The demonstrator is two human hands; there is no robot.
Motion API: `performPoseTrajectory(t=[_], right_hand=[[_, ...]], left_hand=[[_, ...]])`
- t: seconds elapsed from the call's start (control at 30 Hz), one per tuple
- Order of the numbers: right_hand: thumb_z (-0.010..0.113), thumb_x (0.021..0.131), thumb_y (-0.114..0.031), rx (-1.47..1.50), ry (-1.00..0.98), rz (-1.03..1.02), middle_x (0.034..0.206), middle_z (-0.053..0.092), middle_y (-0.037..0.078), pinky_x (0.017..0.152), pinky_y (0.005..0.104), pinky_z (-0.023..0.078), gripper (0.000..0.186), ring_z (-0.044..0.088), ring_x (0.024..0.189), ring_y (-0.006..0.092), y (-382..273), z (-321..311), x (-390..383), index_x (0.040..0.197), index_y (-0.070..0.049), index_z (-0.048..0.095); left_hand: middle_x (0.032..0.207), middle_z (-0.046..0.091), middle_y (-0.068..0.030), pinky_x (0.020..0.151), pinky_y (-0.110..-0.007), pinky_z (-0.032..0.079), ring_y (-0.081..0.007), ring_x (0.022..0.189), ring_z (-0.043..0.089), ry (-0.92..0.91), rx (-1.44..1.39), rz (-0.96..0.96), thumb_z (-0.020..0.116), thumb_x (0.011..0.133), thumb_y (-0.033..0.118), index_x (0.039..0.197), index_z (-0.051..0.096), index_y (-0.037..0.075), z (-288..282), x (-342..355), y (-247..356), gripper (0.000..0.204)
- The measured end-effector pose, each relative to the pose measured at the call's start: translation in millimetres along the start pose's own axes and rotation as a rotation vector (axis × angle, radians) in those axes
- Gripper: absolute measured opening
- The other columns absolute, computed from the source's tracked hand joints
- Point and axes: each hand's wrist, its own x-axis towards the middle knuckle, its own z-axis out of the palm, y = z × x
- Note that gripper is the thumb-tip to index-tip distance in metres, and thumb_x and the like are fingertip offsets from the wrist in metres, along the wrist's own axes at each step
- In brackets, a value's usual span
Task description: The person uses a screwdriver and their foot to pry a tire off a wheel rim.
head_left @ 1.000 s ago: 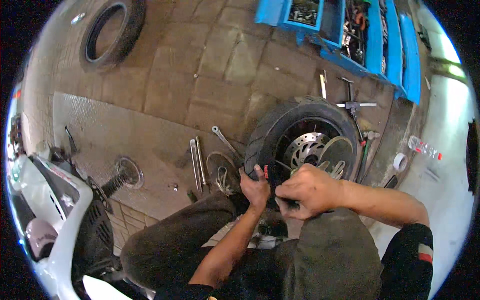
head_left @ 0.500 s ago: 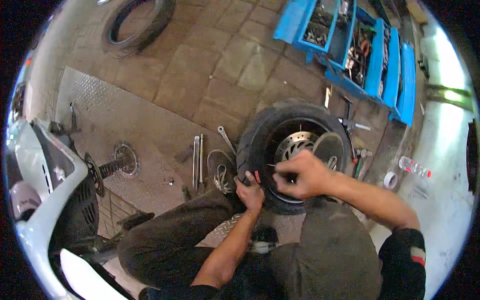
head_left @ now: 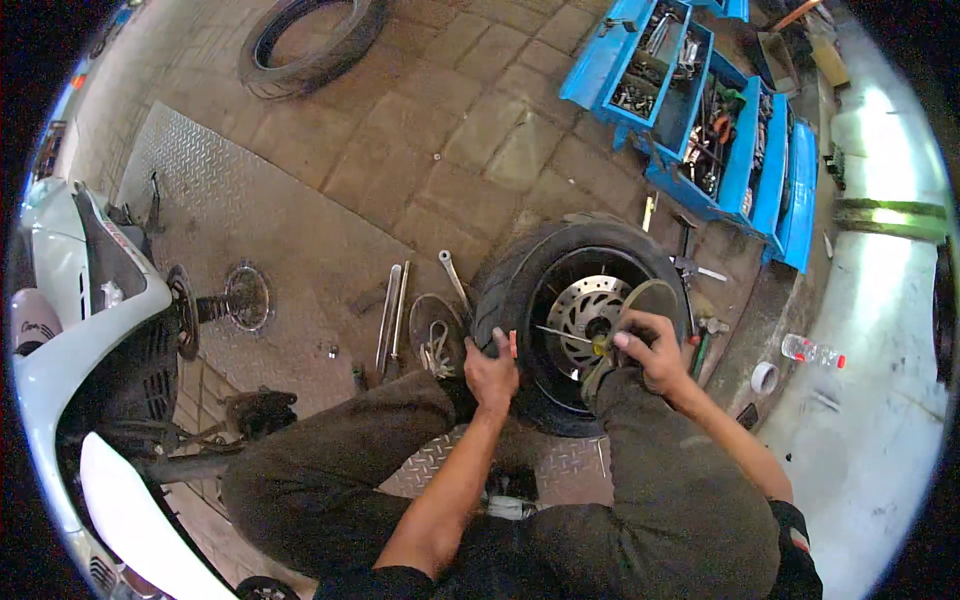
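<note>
A scooter wheel with a black tire (head_left: 520,265) and a drilled brake disc (head_left: 572,300) lies flat on the floor between my feet. My left hand (head_left: 492,375) grips the near-left side of the tire, its thumb and forefinger at the tread. A small red piece (head_left: 513,343) shows beside the thumb; whether I hold it I cannot tell. Over the disc, my right hand (head_left: 655,350) is closed round a thin-shafted tool with a yellow handle (head_left: 600,348), its shaft pointing left across the rim. My right shoe (head_left: 652,298) rests at the wheel's right side.
An open blue toolbox (head_left: 670,180) with several tools stands at the far right. Long levers (head_left: 393,315) and a wrench (head_left: 452,275) lie left of the tire. Further left are a white scooter (head_left: 130,300) and a hub (head_left: 235,300). A loose tire (head_left: 310,50), bottle (head_left: 812,352) and tape roll (head_left: 764,377) lie about.
My right hand has moved right and a little down, away from the left hand, with the yellow-handled tool now in plain view. My left hand stays at the tire. The whole view has shifted slightly.
</note>
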Motion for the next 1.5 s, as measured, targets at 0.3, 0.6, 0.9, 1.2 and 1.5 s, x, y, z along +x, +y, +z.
performPoseTrajectory(t=[0.3, 0.6, 0.9, 1.2, 1.5], right_hand=[[0.070, 0.084, -0.029, -0.002, 0.010, -0.535, 0.081, 0.066, 0.019, 0.074, 0.0420, 0.053, 0.029, 0.065, 0.073, 0.0377, 38, 29, -61, 0.089, 0.000, 0.068], [0.069, 0.065, -0.019, -0.099, -0.104, -0.881, 0.071, 0.059, 0.013, 0.056, 0.0402, 0.047, 0.024, 0.057, 0.060, 0.0351, 8, 11, -30, 0.079, -0.002, 0.061], [0.066, 0.065, -0.009, -0.224, -0.257, -0.855, 0.063, 0.049, 0.009, 0.050, 0.0397, 0.043, 0.014, 0.051, 0.052, 0.0310, -36, 16, -5, 0.075, -0.007, 0.055], [0.069, 0.071, -0.010, -0.363, -0.321, -0.616, 0.063, 0.055, 0.009, 0.050, 0.0412, 0.049, 0.015, 0.059, 0.053, 0.0304, -87, 42, 19, 0.075, -0.008, 0.055], [0.073, 0.077, -0.021, -0.552, -0.258, -0.493, 0.064, 0.065, 0.014, 0.055, 0.0459, 0.056, 0.022, 0.066, 0.056, 0.0343, -108, 68, 30, 0.092, -0.007, 0.066]], left_hand=[[0.117, 0.066, -0.0318, 0.098, -0.050, 0.050, -0.0452, 0.112, 0.064, -0.193, 0.459, 0.323, 0.056, 0.088, 0.069, 0.138, 0.051, -0.010, -23, 14, 48, 0.094], [0.103, 0.068, -0.0343, 0.090, -0.052, 0.052, -0.0482, 0.101, 0.066, -0.145, 0.477, 0.296, 0.056, 0.089, 0.067, 0.125, 0.057, -0.012, -14, 16, 42, 0.087], [0.118, 0.062, -0.0373, 0.095, -0.052, 0.051, -0.0480, 0.111, 0.063, -0.213, 0.482, 0.286, 0.058, 0.088, 0.064, 0.127, 0.056, -0.013, -21, 9, 57, 0.086], [0.126, 0.059, -0.0366, 0.101, -0.050, 0.048, -0.0475, 0.117, 0.060, -0.243, 0.442, 0.279, 0.058, 0.088, 0.065, 0.135, 0.050, -0.015, -22, 17, 45, 0.094], [0.129, 0.057, -0.0383, 0.102, -0.051, 0.047, -0.0488, 0.119, 0.059, -0.256, 0.341, 0.174, 0.058, 0.087, 0.068, 0.136, 0.049, -0.016, -19, 19, 39, 0.098]])
